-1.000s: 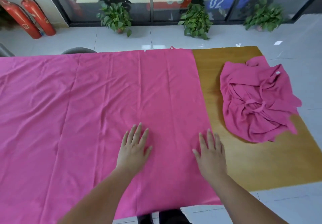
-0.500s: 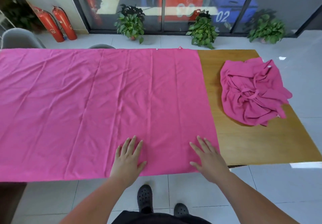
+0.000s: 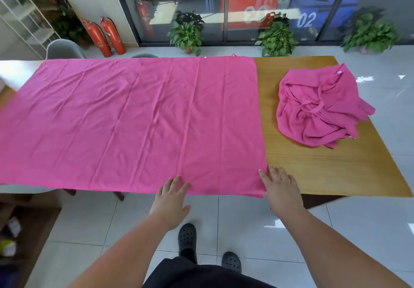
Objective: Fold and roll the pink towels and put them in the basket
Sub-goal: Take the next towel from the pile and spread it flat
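A large pink towel point(image 3: 139, 119) lies spread flat over most of the wooden table point(image 3: 324, 171), its near edge hanging slightly past the table's front. My left hand point(image 3: 171, 200) touches that near edge with straight fingers. At the towel's near right corner my right hand point(image 3: 281, 187) lies flat, fingers spread, half on the wood. A second pink towel point(image 3: 318, 111) sits crumpled in a heap on the table's bare right part. No basket is in view.
Grey chairs point(image 3: 65, 49) stand behind the table at the left. Two red fire extinguishers point(image 3: 105, 36) and potted plants point(image 3: 187, 33) line the glass wall. A low wooden shelf point(image 3: 24, 227) is at my lower left. My black shoes point(image 3: 187, 236) stand on the white tile floor.
Both hands have slid back over the towel toward its near edge, the right one reaching the near right corner. The view has pulled back, showing the floor and my feet.
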